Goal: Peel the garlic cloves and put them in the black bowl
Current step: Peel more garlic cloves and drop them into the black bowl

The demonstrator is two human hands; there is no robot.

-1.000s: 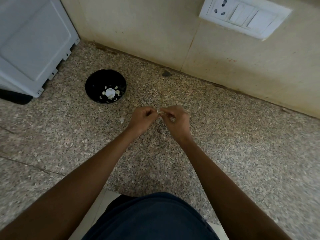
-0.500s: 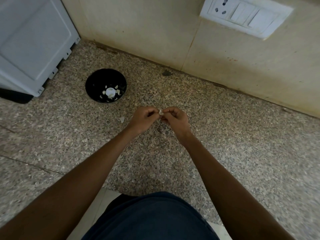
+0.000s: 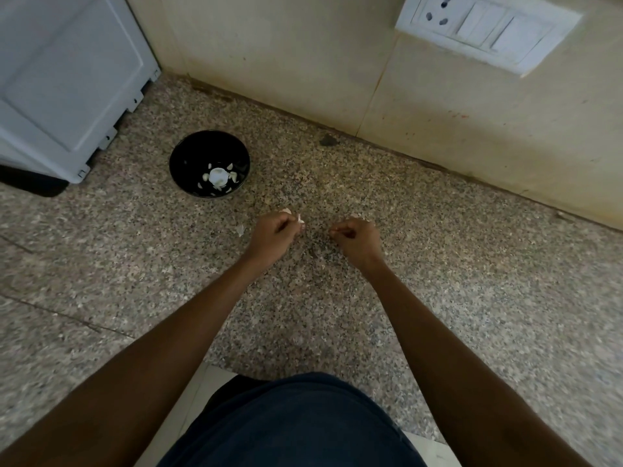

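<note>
Hands have parted — our left hand (image 3: 274, 234) pinches a clove (image 3: 299, 218), right hand (image 3: 357, 238) curled, contents unclear. Peeling step; next, we judge, carry the clove to the bowl (image 3: 188, 153) — up-left, nearby.

Two bare forearms, with no sleeves, watch or bracelets on them, run up from the lower corners to the left hand (image 3: 273, 232) and the right hand (image 3: 358, 238). Neither hand shows a ring or glove. Low in the middle sits a plain dark navy-blue fabric garment (image 3: 296, 423), smooth and unmarked.
</note>
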